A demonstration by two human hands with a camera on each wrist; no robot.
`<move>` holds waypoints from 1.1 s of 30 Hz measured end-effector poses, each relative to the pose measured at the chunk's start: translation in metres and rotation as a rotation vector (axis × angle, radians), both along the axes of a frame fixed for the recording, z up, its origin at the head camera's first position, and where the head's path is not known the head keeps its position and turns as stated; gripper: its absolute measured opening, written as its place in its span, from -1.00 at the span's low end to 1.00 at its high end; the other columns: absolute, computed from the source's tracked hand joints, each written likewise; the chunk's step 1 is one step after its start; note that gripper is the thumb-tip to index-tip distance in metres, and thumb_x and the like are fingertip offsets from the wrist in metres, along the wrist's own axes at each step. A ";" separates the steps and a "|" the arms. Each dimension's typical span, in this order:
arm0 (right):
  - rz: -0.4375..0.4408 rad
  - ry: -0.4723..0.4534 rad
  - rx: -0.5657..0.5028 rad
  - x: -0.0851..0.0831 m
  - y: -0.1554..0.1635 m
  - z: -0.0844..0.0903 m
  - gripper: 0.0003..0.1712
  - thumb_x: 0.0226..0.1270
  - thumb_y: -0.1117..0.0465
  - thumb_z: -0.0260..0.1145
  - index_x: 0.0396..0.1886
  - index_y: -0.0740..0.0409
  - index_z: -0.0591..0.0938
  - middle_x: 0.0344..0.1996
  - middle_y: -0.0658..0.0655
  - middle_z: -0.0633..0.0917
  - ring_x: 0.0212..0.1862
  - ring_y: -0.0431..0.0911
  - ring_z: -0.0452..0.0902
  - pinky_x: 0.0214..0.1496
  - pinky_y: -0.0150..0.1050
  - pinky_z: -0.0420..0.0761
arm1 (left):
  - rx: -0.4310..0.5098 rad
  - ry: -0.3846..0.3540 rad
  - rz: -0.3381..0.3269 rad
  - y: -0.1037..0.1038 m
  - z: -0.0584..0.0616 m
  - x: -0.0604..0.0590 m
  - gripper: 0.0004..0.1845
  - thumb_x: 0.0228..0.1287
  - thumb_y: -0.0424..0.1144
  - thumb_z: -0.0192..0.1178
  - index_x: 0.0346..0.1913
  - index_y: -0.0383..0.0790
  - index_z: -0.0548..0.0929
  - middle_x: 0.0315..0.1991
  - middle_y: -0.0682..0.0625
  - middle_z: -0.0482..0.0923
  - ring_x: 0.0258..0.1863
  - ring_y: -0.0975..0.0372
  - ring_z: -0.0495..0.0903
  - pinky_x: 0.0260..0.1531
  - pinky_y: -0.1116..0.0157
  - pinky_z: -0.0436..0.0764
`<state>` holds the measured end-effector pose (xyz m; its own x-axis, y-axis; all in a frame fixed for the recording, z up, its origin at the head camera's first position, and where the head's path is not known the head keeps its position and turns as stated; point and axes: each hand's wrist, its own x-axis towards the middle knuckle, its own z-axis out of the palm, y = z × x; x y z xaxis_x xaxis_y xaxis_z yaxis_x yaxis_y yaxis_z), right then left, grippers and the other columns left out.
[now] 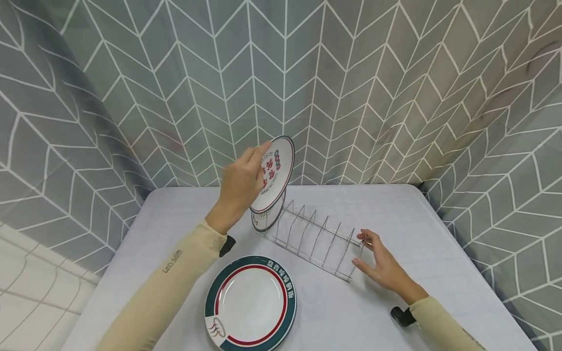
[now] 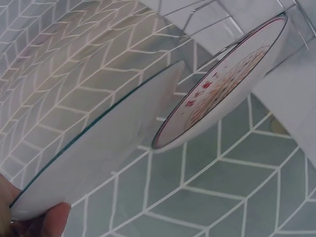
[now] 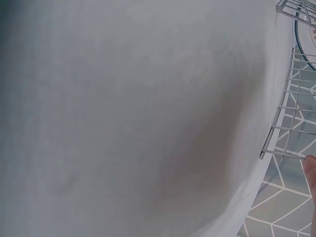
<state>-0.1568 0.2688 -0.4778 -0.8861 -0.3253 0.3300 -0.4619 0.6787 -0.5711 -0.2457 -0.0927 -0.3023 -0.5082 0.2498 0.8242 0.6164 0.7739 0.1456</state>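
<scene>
My left hand (image 1: 241, 183) grips a white plate (image 1: 279, 168) with red characters and a dark rim, held up over the left end of the wire dish rack (image 1: 324, 226). In the left wrist view, the fingertips (image 2: 57, 219) press the underside of this plate near its edge. A second plate (image 2: 222, 84) with a printed pattern leans in the rack's left end, partly hidden in the head view behind the held one. At the rack's right end, my right hand (image 1: 386, 265) has thumb and fingers spread apart, a fingertip (image 3: 310, 168) touching the end wire.
In front of the rack lies a larger white plate (image 1: 252, 304) with a green band and red ring. The table (image 1: 171, 219) has a white cover, and a patterned curtain (image 1: 303, 97) hangs behind its back edge. Several rack slots right of the standing plate hold nothing.
</scene>
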 end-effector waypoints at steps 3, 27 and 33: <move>-0.006 -0.005 -0.005 0.000 0.001 0.000 -0.11 0.16 0.17 0.36 0.35 0.31 0.07 0.15 0.27 0.41 0.19 0.20 0.38 0.19 -0.01 0.32 | -0.033 -0.022 0.022 0.007 -0.008 -0.008 -0.43 0.03 -0.58 0.11 0.18 -0.21 0.47 -0.31 -0.11 0.53 -0.72 0.14 0.41 -0.76 0.31 0.37; 0.003 0.024 0.006 -0.001 0.002 -0.004 -0.10 0.15 0.15 0.37 0.34 0.33 0.08 0.13 0.28 0.42 0.18 0.19 0.38 0.19 -0.03 0.33 | -0.185 -0.182 0.115 0.040 -0.065 -0.021 -0.37 -0.03 -0.49 0.24 0.22 -0.21 0.43 -0.32 -0.07 0.52 -0.72 0.22 0.34 -0.76 0.36 0.35; -0.005 0.018 0.004 -0.001 0.002 -0.002 -0.10 0.15 0.15 0.37 0.35 0.28 0.08 0.14 0.27 0.42 0.19 0.19 0.39 0.19 -0.03 0.33 | -0.169 -0.192 0.132 0.039 -0.076 -0.023 -0.38 -0.02 -0.49 0.24 0.21 -0.23 0.43 -0.31 -0.09 0.52 -0.73 0.23 0.35 -0.79 0.36 0.35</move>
